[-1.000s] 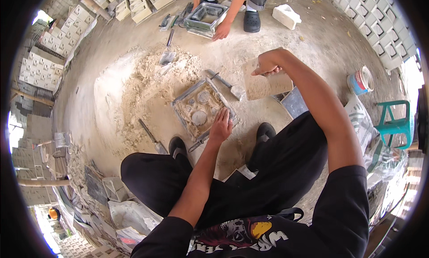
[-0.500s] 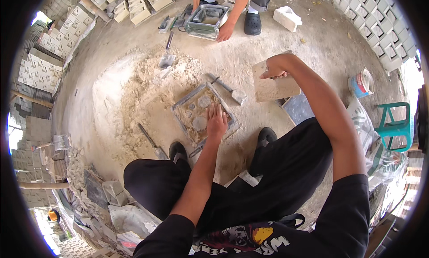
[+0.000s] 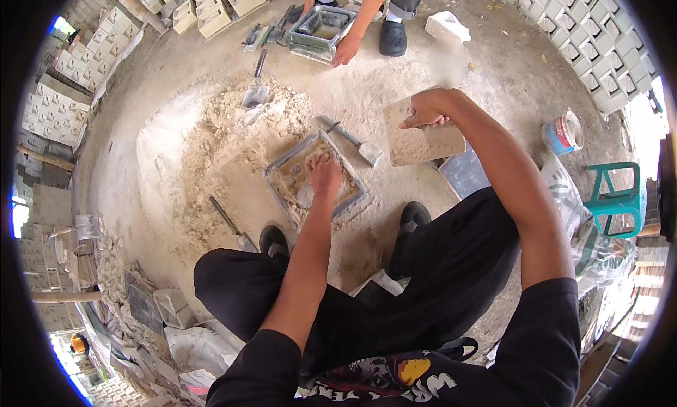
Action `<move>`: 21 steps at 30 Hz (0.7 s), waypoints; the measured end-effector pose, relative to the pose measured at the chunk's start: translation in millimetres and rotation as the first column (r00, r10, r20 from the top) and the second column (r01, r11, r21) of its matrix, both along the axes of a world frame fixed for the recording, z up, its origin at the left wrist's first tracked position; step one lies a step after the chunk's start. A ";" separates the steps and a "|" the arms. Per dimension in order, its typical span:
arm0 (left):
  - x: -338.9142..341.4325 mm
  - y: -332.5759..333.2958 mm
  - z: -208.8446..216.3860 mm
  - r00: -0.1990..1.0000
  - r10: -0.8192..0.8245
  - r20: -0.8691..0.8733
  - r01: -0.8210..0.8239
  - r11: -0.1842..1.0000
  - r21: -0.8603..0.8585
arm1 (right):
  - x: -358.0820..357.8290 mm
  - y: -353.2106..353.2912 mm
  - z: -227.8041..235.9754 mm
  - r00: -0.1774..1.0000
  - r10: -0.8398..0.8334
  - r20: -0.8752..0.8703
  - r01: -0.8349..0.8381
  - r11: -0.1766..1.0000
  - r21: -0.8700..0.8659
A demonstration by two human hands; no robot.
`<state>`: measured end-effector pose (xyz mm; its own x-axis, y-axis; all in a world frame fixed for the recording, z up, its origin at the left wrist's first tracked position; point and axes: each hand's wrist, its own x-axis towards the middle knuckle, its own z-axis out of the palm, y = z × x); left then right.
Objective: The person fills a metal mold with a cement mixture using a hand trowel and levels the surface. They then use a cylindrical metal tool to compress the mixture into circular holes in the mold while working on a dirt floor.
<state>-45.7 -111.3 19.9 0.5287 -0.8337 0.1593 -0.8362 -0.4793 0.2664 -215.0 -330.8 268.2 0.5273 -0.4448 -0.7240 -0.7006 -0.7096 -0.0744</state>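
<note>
A square frame (image 3: pixel 292 152) is noted on the floor (image 3: pixel 511 82) before the person, filled with sand and set obliquely, one corner pointing away; no long axis is presented by it. The left hand (image 3: pixel 325 173) is the nearer, being placed inside the rim with its fingers directed down and away over the sand. A pale disc (image 3: pixel 305 197) is observed just beside its wrist, toward the person. Whether anything is gripped by those fingers cannot be told, the tips being hidden.

The right hand (image 3: pixel 430 107) is found well to the right of the frame, held over a sandy board (image 3: pixel 419 146). Its fingers are curled; whether the board is gripped or merely touched cannot be established. Between frame and board a trowel (image 3: pixel 370 153) is situated, its long axis slanting from far left to near right
</note>
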 end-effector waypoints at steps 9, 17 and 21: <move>7.7 18.5 -8.7 0.999 -0.019 0.038 0.016 0.997 0.079 | 7.7 1.4 0.0 1.000 0.023 0.017 -0.023 1.000 -0.019; 13.7 24.1 -4.6 1.000 0.010 0.017 -0.010 1.000 0.023 | 6.1 8.9 6.8 0.999 0.028 0.017 -0.028 1.000 -0.009; 10.5 16.7 2.3 0.999 -0.001 -0.045 0.001 1.000 0.010 | 1.7 7.3 8.1 1.000 0.004 0.004 -0.004 1.000 0.008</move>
